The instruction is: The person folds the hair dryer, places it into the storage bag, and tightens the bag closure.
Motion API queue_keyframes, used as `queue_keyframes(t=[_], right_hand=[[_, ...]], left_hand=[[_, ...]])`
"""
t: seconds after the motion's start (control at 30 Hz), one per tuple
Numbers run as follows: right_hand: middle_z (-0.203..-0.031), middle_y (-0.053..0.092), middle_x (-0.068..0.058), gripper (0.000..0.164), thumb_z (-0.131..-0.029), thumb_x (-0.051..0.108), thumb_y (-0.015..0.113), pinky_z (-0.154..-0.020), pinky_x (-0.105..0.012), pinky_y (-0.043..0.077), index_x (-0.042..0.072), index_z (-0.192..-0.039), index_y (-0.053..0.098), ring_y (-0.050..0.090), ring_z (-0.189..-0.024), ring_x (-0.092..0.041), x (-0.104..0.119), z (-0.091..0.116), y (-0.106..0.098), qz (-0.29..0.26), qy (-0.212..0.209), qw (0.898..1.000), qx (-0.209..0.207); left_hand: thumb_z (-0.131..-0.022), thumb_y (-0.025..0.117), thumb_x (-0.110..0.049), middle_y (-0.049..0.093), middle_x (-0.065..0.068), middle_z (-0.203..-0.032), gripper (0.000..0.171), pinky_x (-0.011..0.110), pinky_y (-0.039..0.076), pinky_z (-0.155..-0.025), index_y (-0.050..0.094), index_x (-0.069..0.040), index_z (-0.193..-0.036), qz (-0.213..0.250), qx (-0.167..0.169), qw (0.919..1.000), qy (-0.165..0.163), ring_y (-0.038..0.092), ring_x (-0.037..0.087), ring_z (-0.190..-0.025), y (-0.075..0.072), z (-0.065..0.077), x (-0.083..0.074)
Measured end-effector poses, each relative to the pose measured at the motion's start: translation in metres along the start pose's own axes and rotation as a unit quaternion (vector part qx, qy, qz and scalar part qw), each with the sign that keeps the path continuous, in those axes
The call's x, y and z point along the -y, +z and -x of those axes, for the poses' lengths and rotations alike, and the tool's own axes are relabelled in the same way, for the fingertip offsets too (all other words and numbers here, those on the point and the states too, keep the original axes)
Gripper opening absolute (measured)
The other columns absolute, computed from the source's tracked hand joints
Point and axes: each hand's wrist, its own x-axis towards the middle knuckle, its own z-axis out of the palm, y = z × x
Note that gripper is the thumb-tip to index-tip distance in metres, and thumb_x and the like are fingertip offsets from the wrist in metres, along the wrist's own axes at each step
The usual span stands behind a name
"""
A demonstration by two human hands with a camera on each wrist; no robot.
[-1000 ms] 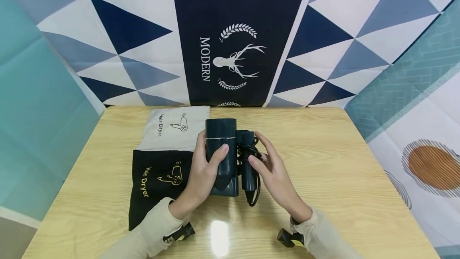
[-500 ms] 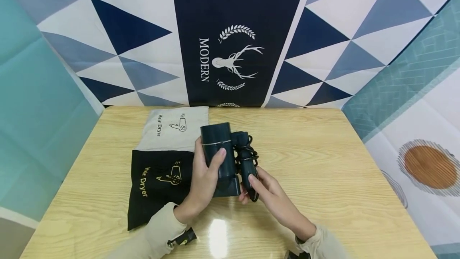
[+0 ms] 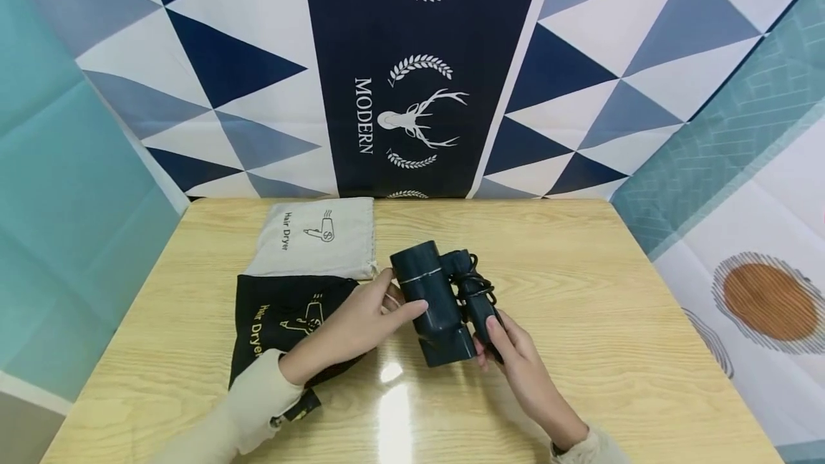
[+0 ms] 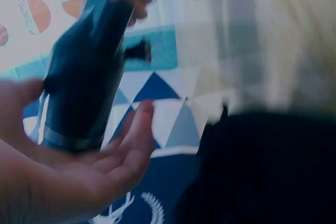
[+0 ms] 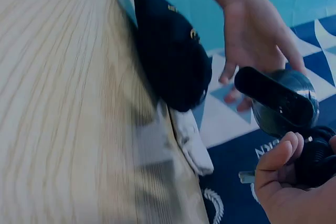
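Observation:
A dark teal folding hair dryer [image 3: 435, 299] is held up over the table, its barrel tilted. Its black cord [image 3: 475, 285] is wound round the folded handle. My right hand [image 3: 518, 356] grips the lower end of that handle, fingers curled round it in the right wrist view. Beside the barrel, my left hand [image 3: 361, 324] has its fingers extended and the thumb [image 3: 409, 313] laid across the barrel's side. In the left wrist view the left palm [image 4: 100, 182] faces the hair dryer [image 4: 84, 82] with spread fingers.
Left of the hands a black cloth bag [image 3: 267, 321] printed "Hair Dryer" lies on the wooden table [image 3: 548, 256], partly under the left forearm. Behind it lies a white bag [image 3: 303, 256] with the same print. Patterned cloth [image 3: 258, 92] hangs at the back.
My right hand slid down from the wound cord to the handle's end. The hair dryer tilted and shifted right. My left hand loosened from round the barrel and lies more to its left.

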Motion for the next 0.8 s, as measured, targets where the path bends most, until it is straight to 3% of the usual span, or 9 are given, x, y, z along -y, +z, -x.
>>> queue_keyframes(t=[0.17,0.3,0.43,0.6,0.8], right_hand=[[-0.084,0.049,-0.016,0.043,-0.111,0.028,0.028,-0.059,-0.03,0.05,-0.012,-0.113,0.045,0.051,-0.067,-0.016,-0.005,0.004,-0.009,-0.003,0.02,1.0,-0.013],[-0.084,0.049,-0.016,0.046,-0.111,0.032,0.029,-0.058,-0.029,0.049,-0.01,-0.114,0.045,0.05,-0.067,-0.015,-0.009,0.002,-0.013,-0.021,0.046,0.998,-0.028],[-0.084,0.049,-0.014,0.041,-0.11,0.033,0.03,-0.057,-0.027,0.049,-0.005,-0.112,0.047,0.051,-0.066,-0.014,-0.012,-0.003,-0.013,-0.036,0.048,0.997,-0.046],[-0.084,0.049,-0.013,0.044,-0.11,0.032,0.031,-0.057,-0.027,0.049,-0.01,-0.111,0.044,0.051,-0.066,-0.013,-0.017,-0.005,-0.014,-0.043,0.038,0.997,-0.06],[-0.083,0.051,-0.006,0.044,-0.11,0.032,0.033,-0.058,-0.023,0.049,-0.01,-0.115,0.045,0.052,-0.066,-0.01,-0.024,-0.006,-0.019,-0.081,0.063,0.993,-0.057]], left_hand=[[-0.095,0.066,-0.044,0.066,0.002,-0.098,0.041,0.031,0.053,-0.074,0.066,-0.007,-0.111,-0.133,0.02,0.9906,0.025,0.062,0.011,-0.083,-0.021,-0.006,-0.001],[-0.096,0.066,-0.033,0.068,0.009,-0.103,0.033,0.035,0.054,-0.076,0.067,-0.005,-0.112,-0.196,0.009,0.9802,0.026,0.064,0.017,-0.087,-0.035,-0.017,-0.001],[-0.096,0.064,-0.032,0.068,0.01,-0.101,0.032,0.038,0.054,-0.079,0.067,-0.003,-0.11,-0.238,0.007,0.9711,0.015,0.064,0.021,-0.091,-0.056,-0.032,0.004],[-0.099,0.061,-0.031,0.068,0.011,-0.102,0.033,0.04,0.052,-0.079,0.067,-0.001,-0.112,-0.272,0.016,0.962,0.008,0.063,0.022,-0.091,-0.078,-0.051,0.014],[-0.103,0.05,-0.02,0.065,0.007,-0.087,0.025,0.035,0.047,-0.063,0.066,-0.002,-0.107,-0.291,0.038,0.956,0.0,0.056,0.019,-0.064,-0.087,-0.071,0.025]])
